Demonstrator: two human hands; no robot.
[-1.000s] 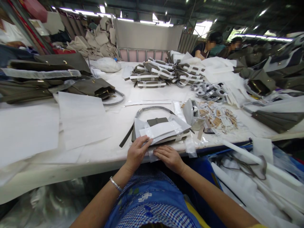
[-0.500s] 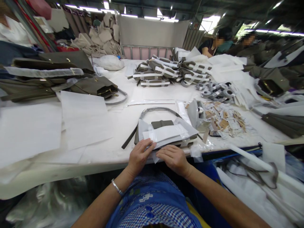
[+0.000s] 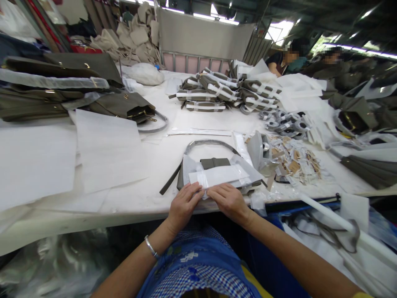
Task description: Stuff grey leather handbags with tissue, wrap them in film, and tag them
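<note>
A dark olive handbag lies at the table's front edge, partly covered by white wrapping paper with shiny clear tape on it. Its curved grey-wrapped handle arches away behind it, and a dark strap sticks out to the left. My left hand has its fingers closed on the paper's near edge. Just beside it, my right hand grips the same edge with curled fingers. The fingertips nearly meet over the bag's front, and the thumbs are mostly hidden.
Olive bags are stacked on the left, behind loose white sheets. Wrapped bags lie in a pile at the back. Grey rolled straps and a heap of tags are on the right. Two people are at the far right.
The loose flap that hung between my hands below the bag's front edge is now folded up against it. My right hand has moved slightly up, closer to my left.
</note>
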